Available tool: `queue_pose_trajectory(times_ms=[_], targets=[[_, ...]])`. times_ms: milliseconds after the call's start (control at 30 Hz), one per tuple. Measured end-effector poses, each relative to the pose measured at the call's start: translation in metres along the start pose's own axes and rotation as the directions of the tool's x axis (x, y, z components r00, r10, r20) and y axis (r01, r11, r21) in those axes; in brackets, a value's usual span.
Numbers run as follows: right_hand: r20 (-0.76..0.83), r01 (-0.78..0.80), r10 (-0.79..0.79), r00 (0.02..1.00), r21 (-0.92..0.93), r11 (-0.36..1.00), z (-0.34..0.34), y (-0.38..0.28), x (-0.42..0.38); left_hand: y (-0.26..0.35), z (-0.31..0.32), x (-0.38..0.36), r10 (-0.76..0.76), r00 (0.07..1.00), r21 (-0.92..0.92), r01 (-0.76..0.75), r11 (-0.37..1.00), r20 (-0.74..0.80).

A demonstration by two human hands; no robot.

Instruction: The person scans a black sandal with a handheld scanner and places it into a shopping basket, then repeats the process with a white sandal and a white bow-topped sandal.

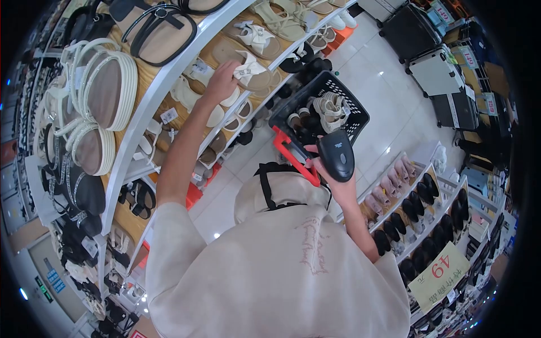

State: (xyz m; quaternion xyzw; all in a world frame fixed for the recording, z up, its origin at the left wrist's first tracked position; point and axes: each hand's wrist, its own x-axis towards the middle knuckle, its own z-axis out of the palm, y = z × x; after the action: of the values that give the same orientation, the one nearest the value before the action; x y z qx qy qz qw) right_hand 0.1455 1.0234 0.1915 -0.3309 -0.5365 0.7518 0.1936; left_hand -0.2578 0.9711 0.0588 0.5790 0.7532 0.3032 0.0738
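My left hand (222,83) reaches to the shelf at the upper left, fingers closed on a sandal (251,70) with a white knotted strap and a tan sole. Its arm stretches over the shelf's front edge. My right hand (339,183) is wrapped round a black handheld scanner (336,155), and its fingers are right at the red handle (288,153) of a black shopping basket (355,119). In the basket lie light strappy sandals (331,110) and darker footwear, partly hidden by the scanner.
Shelves of sandals (104,90) curve along my left side. Lower right, a rack (408,214) holds pink and black shoes beside a yellow price sign (439,276). Suitcases (439,73) stand at the upper right across the tiled floor (389,107).
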Motion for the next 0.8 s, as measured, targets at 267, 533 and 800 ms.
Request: queue_pose_trajectory(times_ms=[267,533,800], targets=[[0.028,-0.037,0.039,0.999,-0.07,0.997,-0.008,0.006,-0.013,-0.03,0.0,0.03,-0.136,0.972,-0.033,0.145,0.989,0.191],[-0.077,-0.077,0.071,0.994,-0.07,0.995,-0.006,0.008,-0.019,0.004,0.03,0.102,-0.244,0.967,0.199,0.254,0.947,-0.072],[-0.119,-0.117,0.1,0.988,-0.149,0.982,-0.009,0.013,-0.029,0.004,0.052,0.118,-0.287,0.949,0.196,0.308,0.931,-0.131]])
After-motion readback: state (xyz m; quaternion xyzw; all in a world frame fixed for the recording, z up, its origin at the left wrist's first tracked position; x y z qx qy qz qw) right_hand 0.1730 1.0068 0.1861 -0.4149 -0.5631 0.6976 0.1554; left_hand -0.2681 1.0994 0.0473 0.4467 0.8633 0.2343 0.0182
